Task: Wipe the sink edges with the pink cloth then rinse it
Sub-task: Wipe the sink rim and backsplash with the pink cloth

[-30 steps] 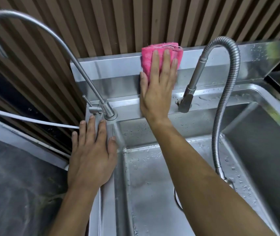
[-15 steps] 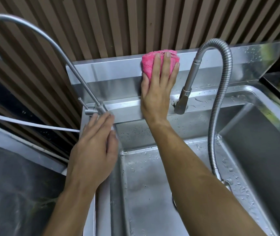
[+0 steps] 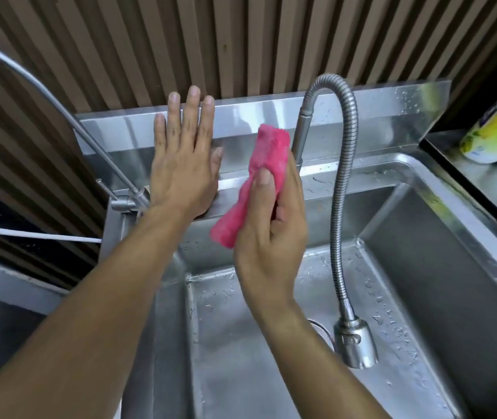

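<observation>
Two hands: both are seen over a wet stainless steel sink point(image 3: 440, 267).
Pink cloth point(image 3: 259, 182): a bright pink, fuzzy cloth is bunched into a long roll, tilted from lower left to upper right; its upper end is raised in front of the steel backsplash point(image 3: 377, 116), its lower end hangs free above the basin.
Right hand point(image 3: 271, 225): the cloth is gripped around its middle, with the thumb pressed across the front and the fingers point(image 3: 294, 189) curled behind it.
Left hand point(image 3: 183, 164): it is laid flat against the backsplash, fingers straight and slightly spread, with nothing held.
Flexible faucet point(image 3: 339, 207): a ribbed metal hose is arched just right of the cloth, with its spray head hung low over the basin.
Thin gooseneck tap point(image 3: 96, 143): it is mounted at the left rear corner, beside the left wrist.
Surfaces: water droplets are scattered on the basin floor and rim.
Wall: brown vertical slats are seen behind the backsplash.
</observation>
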Demonstrator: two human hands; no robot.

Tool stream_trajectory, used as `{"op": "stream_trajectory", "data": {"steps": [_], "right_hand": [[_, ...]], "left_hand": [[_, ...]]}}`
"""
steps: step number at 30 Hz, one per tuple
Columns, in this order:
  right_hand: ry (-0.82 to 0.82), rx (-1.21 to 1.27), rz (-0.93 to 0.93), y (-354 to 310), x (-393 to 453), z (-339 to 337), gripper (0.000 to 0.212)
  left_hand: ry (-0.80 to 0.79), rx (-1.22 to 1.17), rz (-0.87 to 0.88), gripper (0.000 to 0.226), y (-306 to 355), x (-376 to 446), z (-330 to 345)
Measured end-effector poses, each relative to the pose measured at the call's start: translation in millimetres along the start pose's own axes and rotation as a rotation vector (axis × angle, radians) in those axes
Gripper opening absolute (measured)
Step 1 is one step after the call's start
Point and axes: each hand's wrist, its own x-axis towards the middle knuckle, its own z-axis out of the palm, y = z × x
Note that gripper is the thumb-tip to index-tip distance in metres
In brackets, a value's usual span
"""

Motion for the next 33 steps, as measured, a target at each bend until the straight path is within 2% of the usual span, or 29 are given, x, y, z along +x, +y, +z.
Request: {"op": "stream_trajectory", "data": {"steps": [2, 4, 7, 9, 15, 18, 22, 24, 27, 29, 31, 33], "right_hand": [[0.034, -0.070, -0.009, -26.2, -24.2, -42.4, 0.042], [0.149, -0.237, -0.066, -42.7, -21.4, -88.7, 0.049], [0.275, -0.529, -0.283, -36.9, 32.8, -134.2, 0.046], [0.206, -0.692, -0.433, -3.2, 79.3, -140.0, 0.044], [-0.061, -0.842, -0.528, 92.1, 167.6, -87.2, 0.051], [-0.077, -1.023, -0.627, 111.8, 179.9, -73.2, 0.054], [-0.172, -1.079, -0.686, 127.5, 187.2, -84.5, 0.059], [-0.191, -1.031, -0.664, 130.6, 198.6, -103.3, 0.057], [-0.057, -0.871, -0.416, 128.4, 203.1, -103.8, 0.058], [0.005, -0.874, -0.355, 121.3, 188.1, -74.7, 0.059], [-0.123, -0.919, -0.509, 119.0, 172.8, -53.1, 0.059], [-0.294, -0.928, -0.722, 121.9, 181.5, -64.1, 0.057]], "left_hand": [[0.001, 0.001, -0.047, 0.069, 7.3, -0.3, -0.9], [0.005, -0.025, -0.057, 0.068, 17.3, 2.3, -0.9], [0.016, -0.056, 0.020, 0.065, 35.4, 10.5, 2.9], [0.032, -0.062, 0.041, 0.064, 47.4, 18.7, 5.0], [0.100, -0.009, 0.159, 0.060, 69.3, 40.8, 13.9], [0.140, 0.015, 0.176, 0.059, 66.1, 42.3, 21.4], [0.204, 0.017, 0.196, 0.060, 62.3, 42.3, 29.5], [0.209, 0.003, 0.205, 0.060, 61.7, 42.5, 31.0], [0.202, 0.008, 0.209, 0.060, 60.1, 41.9, 31.4], [0.204, 0.015, 0.200, 0.060, 60.8, 41.5, 31.4], [0.198, 0.037, 0.193, 0.058, 61.5, 42.1, 30.0], [0.181, 0.058, 0.187, 0.058, 61.1, 42.3, 28.0]]}}
